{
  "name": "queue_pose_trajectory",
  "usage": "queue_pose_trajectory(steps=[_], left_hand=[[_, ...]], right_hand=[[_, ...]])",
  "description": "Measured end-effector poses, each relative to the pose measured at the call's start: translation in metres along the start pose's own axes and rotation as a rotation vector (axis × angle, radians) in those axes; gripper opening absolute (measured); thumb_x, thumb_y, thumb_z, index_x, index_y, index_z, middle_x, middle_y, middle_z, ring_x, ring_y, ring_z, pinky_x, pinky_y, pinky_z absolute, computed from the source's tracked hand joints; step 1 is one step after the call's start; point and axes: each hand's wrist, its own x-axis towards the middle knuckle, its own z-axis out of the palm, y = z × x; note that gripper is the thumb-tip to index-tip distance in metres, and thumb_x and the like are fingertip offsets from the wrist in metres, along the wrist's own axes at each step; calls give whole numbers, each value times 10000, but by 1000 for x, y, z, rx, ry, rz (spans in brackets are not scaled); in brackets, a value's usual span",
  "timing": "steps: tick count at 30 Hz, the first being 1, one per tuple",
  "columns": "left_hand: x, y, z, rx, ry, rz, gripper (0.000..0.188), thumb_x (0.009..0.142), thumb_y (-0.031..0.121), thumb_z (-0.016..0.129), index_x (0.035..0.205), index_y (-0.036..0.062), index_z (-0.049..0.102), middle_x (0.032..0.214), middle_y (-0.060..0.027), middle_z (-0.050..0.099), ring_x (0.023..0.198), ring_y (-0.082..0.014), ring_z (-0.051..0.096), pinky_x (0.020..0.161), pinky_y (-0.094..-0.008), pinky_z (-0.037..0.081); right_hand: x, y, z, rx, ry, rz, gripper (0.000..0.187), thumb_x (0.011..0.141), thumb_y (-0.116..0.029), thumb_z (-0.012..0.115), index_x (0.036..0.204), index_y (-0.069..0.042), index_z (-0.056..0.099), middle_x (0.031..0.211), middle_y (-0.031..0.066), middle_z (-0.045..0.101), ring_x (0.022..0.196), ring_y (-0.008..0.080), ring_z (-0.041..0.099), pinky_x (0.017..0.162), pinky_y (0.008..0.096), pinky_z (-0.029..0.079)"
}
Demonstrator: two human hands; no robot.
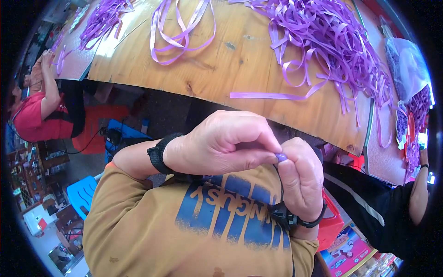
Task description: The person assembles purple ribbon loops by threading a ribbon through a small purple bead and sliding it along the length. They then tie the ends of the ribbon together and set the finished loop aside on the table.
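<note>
In front of my chest, short of the table edge, both hands meet at the fingertips. Thumb and forefinger of my left hand (pixel 226 143) are pinched at a small bit of purple ribbon (pixel 281 157). My right hand (pixel 302 177) pinches the same bit from the other side, its remaining fingers curled in. Most of this ribbon is hidden by the fingers; whether it is folded or knotted I cannot tell. On the wooden table (pixel 212 69) beyond, a large tangled heap of purple ribbons (pixel 323 37) lies to the right, one flat end reaching toward the near edge.
Loose ribbon loops (pixel 182 30) lie at the table's far middle, another ribbon bundle (pixel 102 21) at far left. A person in a red shirt (pixel 37 117) sits at left, another person's arm (pixel 419 194) shows at right. A blue stool (pixel 83 196) stands at lower left.
</note>
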Motion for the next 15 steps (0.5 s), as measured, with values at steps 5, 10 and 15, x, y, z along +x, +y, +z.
queue_pose_trajectory(steps=[5, 10, 15], left_hand=[[-1, 1, 1, -4, 0, 27, 174, 726, 0, 720, 875, 35, 638, 767, -81, 628, 691, -197, 616, 598, -278, 482], [-4, 2, 0, -69, -44, -13, 177, 721, 3, 724, 877, 19, 641, 754, -86, 622, 690, -206, 613, 599, -281, 481], [-5, 1, -4, -260, -109, -168, 130, 763, 7, 695, 877, -8, 635, 786, -78, 619, 719, -165, 600, 626, -262, 465]], right_hand=[[-1, -3, -2, 2, -23, -1, 132, 856, -119, 565, 864, 12, 547, 724, 130, 535, 607, 295, 522, 546, 363, 422], [-2, -8, -3, -31, -36, -6, 123, 847, -118, 575, 848, 4, 557, 694, 125, 531, 583, 296, 521, 524, 366, 419], [-1, -10, -5, -83, -78, -23, 131, 839, -129, 591, 800, -9, 554, 648, 112, 513, 536, 291, 513, 485, 361, 412]])
